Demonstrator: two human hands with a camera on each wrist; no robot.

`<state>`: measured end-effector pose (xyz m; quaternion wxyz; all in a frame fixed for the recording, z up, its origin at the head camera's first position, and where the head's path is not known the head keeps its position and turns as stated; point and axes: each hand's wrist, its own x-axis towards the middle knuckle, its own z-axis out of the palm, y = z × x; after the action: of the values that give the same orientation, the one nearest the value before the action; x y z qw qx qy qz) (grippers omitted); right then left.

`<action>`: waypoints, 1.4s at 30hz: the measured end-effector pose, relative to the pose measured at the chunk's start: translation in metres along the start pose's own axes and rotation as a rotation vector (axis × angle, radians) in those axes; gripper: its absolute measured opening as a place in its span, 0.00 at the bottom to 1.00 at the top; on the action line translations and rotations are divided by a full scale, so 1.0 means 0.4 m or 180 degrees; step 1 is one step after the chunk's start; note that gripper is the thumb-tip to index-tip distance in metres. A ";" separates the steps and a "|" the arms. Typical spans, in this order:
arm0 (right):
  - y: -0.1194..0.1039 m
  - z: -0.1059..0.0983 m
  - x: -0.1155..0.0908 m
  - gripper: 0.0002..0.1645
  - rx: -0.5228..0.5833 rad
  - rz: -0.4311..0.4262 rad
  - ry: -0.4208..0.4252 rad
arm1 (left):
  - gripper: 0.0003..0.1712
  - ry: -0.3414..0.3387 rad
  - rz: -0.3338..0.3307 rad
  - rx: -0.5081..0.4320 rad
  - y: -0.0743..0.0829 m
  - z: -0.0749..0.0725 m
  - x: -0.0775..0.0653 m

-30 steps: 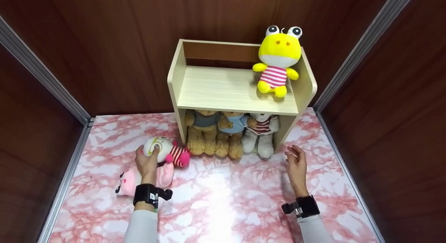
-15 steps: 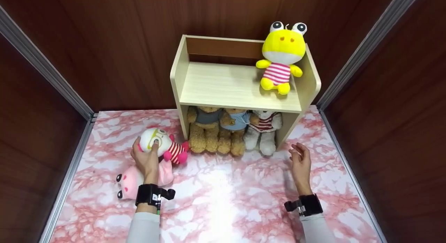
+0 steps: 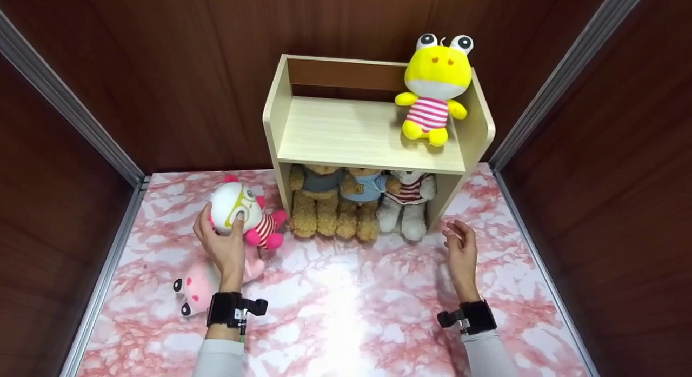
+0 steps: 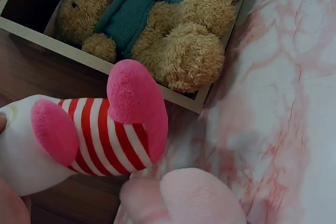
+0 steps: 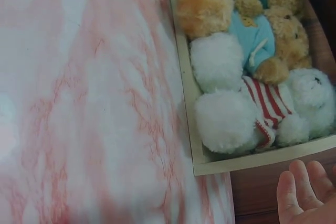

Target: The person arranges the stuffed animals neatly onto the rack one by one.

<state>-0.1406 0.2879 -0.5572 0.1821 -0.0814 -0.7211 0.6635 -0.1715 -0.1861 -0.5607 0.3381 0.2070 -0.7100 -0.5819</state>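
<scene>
My left hand [image 3: 223, 247] grips the white head of a plush doll [image 3: 230, 201] with yellow glasses, its thumb across the face. The doll's red-and-white striped body [image 4: 105, 137] and pink limbs tilt toward the shelf's left side. Under my left wrist lies a pink plush frog [image 3: 197, 285], partly hidden by the forearm. My right hand [image 3: 461, 252] holds nothing; its fingers are loosely bent near the shelf's lower right corner. In the right wrist view, its fingers [image 5: 300, 187] show beside the shelf's edge.
A two-level wooden shelf [image 3: 346, 133] stands against the back wall. On top at the right sits a yellow plush frog [image 3: 438, 77]. Below are two brown teddy bears [image 3: 313, 209] and a white one [image 3: 403, 217]. Dark wooden walls [image 3: 65, 204] enclose the marbled tabletop [image 3: 389, 323].
My left hand has lifted the doll and shifted it slightly left and back, off the pink frog, turning it more upright. My right hand has stayed nearly still.
</scene>
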 end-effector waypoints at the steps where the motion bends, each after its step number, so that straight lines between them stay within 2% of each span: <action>1: 0.000 0.003 -0.001 0.24 0.0009 -0.0011 -0.0006 | 0.42 -0.0032 0.0046 -0.0056 0.005 -0.002 -0.004; 4: 0.000 0.011 -0.007 0.24 0.0042 -0.0050 -0.0029 | 0.45 -0.0166 0.0082 -0.0274 0.019 -0.006 -0.016; 9: -0.007 0.029 -0.015 0.24 0.0028 -0.0060 -0.0047 | 0.54 -0.0469 -0.0058 -0.0799 0.040 -0.005 -0.032; 15: -0.006 0.049 -0.022 0.23 0.0099 -0.0094 -0.0117 | 0.56 -0.0764 -0.0183 -0.1289 0.052 0.012 -0.057; 17: 0.011 0.056 -0.021 0.23 0.0141 -0.0085 -0.0146 | 0.56 -0.0851 -0.0228 -0.1406 0.051 0.018 -0.066; 23: 0.069 0.081 -0.015 0.22 0.0194 -0.0153 -0.0263 | 0.56 -0.1109 -0.0249 -0.1418 0.043 0.032 -0.095; 29: 0.075 0.116 -0.026 0.21 0.0234 -0.0216 -0.0522 | 0.54 -0.1454 -0.0232 -0.1500 0.042 0.059 -0.124; 33: 0.062 0.143 -0.039 0.21 0.0241 -0.0149 -0.0675 | 0.51 -0.1649 -0.0239 -0.1516 0.045 0.082 -0.145; 42: -0.024 0.213 -0.096 0.20 0.0166 -0.0224 -0.1020 | 0.49 -0.1950 -0.0231 -0.1492 0.050 0.125 -0.191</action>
<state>-0.1357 0.1942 -0.5580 0.0899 0.0555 -0.7259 0.6797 -0.1534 -0.0945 -0.5643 0.1277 -0.0343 -0.6181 -0.7749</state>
